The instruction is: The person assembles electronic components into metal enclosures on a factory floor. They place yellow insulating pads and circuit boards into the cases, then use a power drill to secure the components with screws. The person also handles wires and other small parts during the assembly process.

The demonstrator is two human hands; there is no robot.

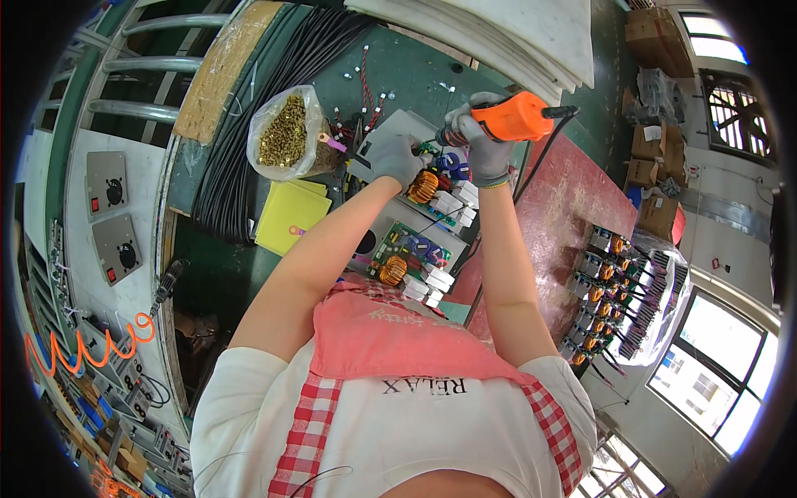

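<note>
My right hand (488,153), in a grey glove, grips an orange corded power screwdriver (513,118) lying almost on its side, its dark nose pointing left. My left hand (395,159), gloved too, has its fingers bent and drawn together at the upper circuit board (452,217), just left of the screwdriver's nose. What those fingers pinch, if anything, is hidden. That board carries a copper-wound coil (423,187), blue parts and white blocks. Closer to my body is a similar circuit board (407,241) on a grey metal plate.
Left of my hands, a clear bag of small brass-coloured screws (284,141) stands near yellow sheets (289,217). Black cables (228,178) run along the bench's left side. White sheets (506,37) are stacked at the back. Several finished-looking boards (596,290) sit at the right on a red surface.
</note>
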